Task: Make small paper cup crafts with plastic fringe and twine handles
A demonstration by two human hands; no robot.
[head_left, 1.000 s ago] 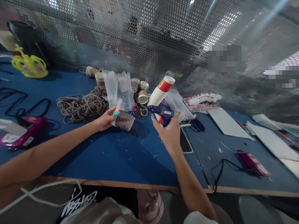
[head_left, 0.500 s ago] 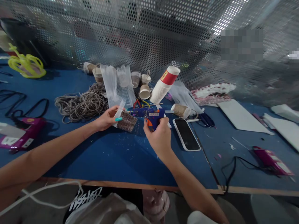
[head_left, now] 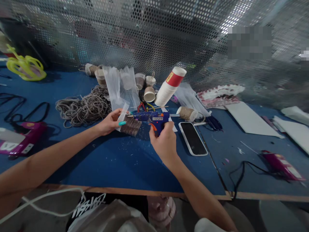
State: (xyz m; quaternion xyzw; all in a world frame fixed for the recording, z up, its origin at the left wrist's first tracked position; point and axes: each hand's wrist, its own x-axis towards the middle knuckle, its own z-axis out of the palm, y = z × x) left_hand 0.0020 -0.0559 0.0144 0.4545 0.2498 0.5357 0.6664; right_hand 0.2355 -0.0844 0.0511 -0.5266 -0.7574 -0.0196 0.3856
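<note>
My left hand [head_left: 109, 123] is closed around the white-rimmed end of a paper cup wrapped in brown cord [head_left: 131, 126], which lies on its side just above the blue table. A translucent white strip [head_left: 123, 112] stands up at the cup's edge beside my fingers. In my right hand [head_left: 165, 141] is a blue glue gun [head_left: 156, 120], with my index finger by its orange trigger and a small red light showing. The gun's nozzle points left, close to the cup and the strip; whether it touches cannot be made out. A clear glue stick pokes out at the back.
A tangled heap of grey-brown cord [head_left: 84, 108] lies left. Behind are sheer white ribbon [head_left: 118, 88], a leaning stack of paper cups [head_left: 169, 88] and several cord-wrapped cups. A phone [head_left: 193, 139] lies right of my hand. Purple devices [head_left: 23, 138] with black cables flank the table.
The view has shifted very slightly. Both hands, the cup and the glue gun keep nearly the same positions, with no other visible difference.
</note>
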